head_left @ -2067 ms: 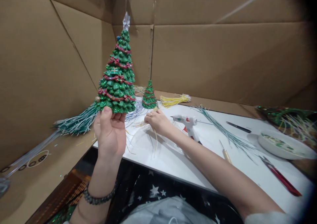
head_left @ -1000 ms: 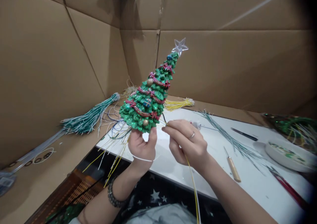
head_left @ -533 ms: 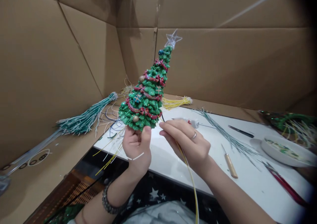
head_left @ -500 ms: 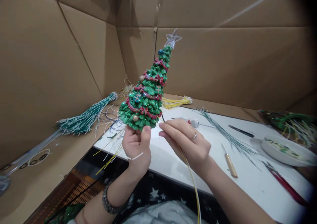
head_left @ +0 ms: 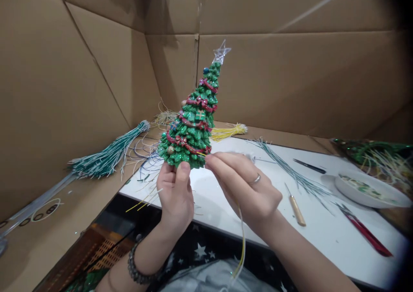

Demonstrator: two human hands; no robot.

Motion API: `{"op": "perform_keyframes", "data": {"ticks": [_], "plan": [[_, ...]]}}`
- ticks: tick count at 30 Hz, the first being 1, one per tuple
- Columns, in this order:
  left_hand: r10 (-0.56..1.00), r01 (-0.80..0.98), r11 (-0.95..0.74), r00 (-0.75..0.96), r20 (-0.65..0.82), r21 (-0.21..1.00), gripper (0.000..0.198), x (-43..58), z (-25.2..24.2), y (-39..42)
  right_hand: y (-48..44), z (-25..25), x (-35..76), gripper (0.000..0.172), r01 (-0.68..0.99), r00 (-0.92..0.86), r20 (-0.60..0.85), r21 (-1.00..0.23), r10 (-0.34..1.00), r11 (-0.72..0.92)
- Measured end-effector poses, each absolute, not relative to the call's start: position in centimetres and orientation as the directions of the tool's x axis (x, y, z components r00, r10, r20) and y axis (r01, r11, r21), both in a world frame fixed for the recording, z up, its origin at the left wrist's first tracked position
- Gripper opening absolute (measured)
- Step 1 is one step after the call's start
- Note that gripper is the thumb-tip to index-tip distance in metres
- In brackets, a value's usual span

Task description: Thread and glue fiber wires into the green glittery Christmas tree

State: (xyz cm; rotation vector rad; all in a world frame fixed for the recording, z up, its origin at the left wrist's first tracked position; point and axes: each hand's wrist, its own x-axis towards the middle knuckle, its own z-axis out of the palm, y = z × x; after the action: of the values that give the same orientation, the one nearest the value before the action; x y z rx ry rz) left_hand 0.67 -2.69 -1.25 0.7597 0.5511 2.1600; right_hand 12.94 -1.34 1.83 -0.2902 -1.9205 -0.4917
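A green glittery Christmas tree figurine (head_left: 190, 130), with red garlands and a clear star (head_left: 221, 52) on top, leans to the right in front of me. My left hand (head_left: 176, 191) is closed around its base, thumb on the front. Pinched in my right hand (head_left: 241, 180) are thin yellow and white wires (head_left: 241, 240). Their tips show at the tree's lower right side, by the lowest garland. Whether they enter the tree there I cannot tell. The long ends hang below the hand towards my lap.
On the white board (head_left: 258, 236) lie a wooden-handled awl (head_left: 297, 211), red-handled pliers (head_left: 366, 234), black tweezers (head_left: 309, 166) and green wires (head_left: 290, 171). A white bowl (head_left: 371, 197) stands at the right. Bundles of green wires (head_left: 108, 152) and yellow wires (head_left: 229, 131) lie further back. Cardboard walls (head_left: 290, 81) surround the board.
My right hand has moved closer to the tree, bringing the wire tips against its lower right side. The tree has turned slightly in my left hand. The view has shifted a little.
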Motion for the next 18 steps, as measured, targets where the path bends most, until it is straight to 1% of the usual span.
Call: {"op": "perform_keyframes", "data": {"ticks": [5,7,9,12,13,15,18], "plan": [[0.774,-0.529,-0.624,-0.517,0.364,0.576,0.015,0.7,-1.2,-2.7,-1.6,2.2,13.1,0.02,0.471,-0.442,0.894,0.166,0.07,0.866],[0.768,-0.511,-0.629,-0.528,0.363,0.586,0.016,0.7,-1.3,-2.7,-1.9,2.5,13.3,0.019,0.485,-0.475,0.873,0.158,0.107,0.86],[0.772,-0.493,-0.617,-0.534,0.346,0.613,0.022,0.7,-1.4,-2.6,-2.2,3.0,13.4,0.02,0.495,-0.514,0.853,0.213,0.086,0.842],[0.788,-0.467,-0.588,-0.517,0.335,0.66,0.028,0.8,-1.6,-2.8,-2.7,3.6,13.4,0.019,0.515,-0.586,0.809,0.405,-0.035,0.756],[0.791,-0.461,-0.583,-0.509,0.339,0.669,0.029,0.9,-1.7,-2.9,-2.9,3.7,13.3,0.018,0.525,-0.598,0.799,0.452,-0.066,0.721],[0.792,-0.455,-0.584,-0.5,0.351,0.672,0.028,1.0,-1.8,-3.2,-3.2,3.8,13.3,0.018,0.548,-0.591,0.802,0.476,-0.084,0.687],[0.794,-0.46,-0.585,-0.492,0.357,0.668,0.024,1.2,-1.8,-3.5,-3.7,3.7,13.1,0.017,0.582,-0.554,0.832,0.423,-0.042,0.695]]}}
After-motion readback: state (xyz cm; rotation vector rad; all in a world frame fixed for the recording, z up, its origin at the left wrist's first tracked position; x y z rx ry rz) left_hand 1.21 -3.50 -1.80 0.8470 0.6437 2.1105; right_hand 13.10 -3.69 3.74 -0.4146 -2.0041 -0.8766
